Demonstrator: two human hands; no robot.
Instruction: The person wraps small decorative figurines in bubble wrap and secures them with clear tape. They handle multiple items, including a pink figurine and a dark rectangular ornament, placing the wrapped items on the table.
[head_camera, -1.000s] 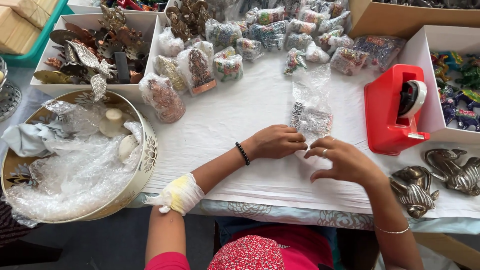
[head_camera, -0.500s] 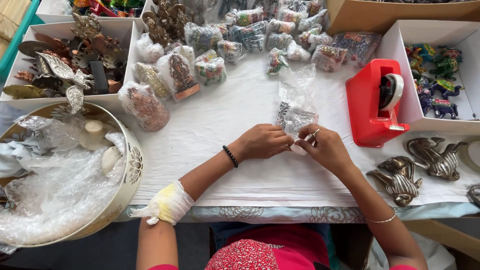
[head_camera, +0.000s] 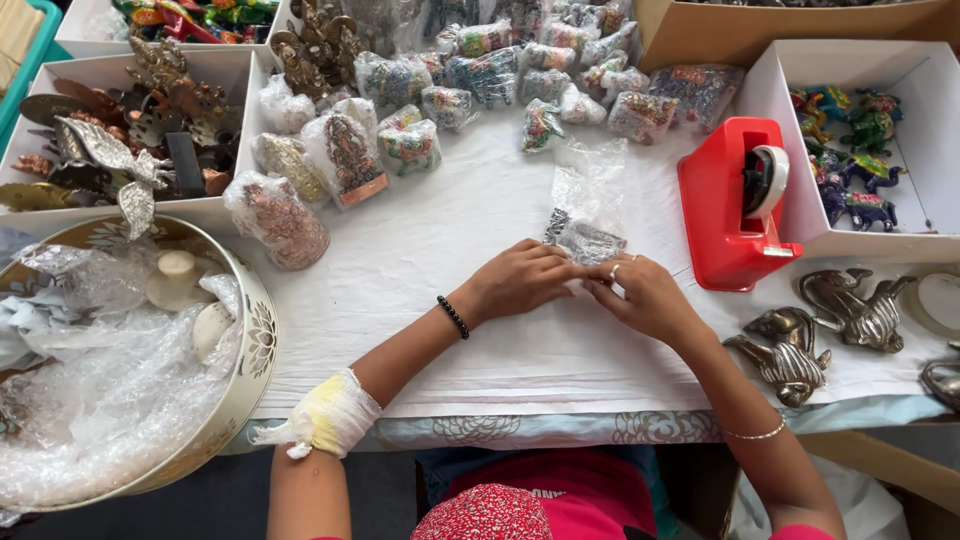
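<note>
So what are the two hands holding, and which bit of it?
Both hands, left and right, hold a small item wrapped in bubble wrap. Their grip is on its lower end, nearest the person; the loose wrap sticks up beyond.

table (head_camera: 420, 250), white cloth | red tape dispenser (head_camera: 725, 205) | wrapped figurines (head_camera: 350, 155) | metal birds (head_camera: 790, 360)

Both hands meeting fingertip to fingertip, left (head_camera: 515, 282), right (head_camera: 650, 298), forearms converging

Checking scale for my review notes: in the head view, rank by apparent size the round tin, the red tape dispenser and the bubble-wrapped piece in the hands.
1. Round tin, largest, partly cropped.
2. Red tape dispenser.
3. Bubble-wrapped piece, smallest, pinched by left hand and right hand.
</note>
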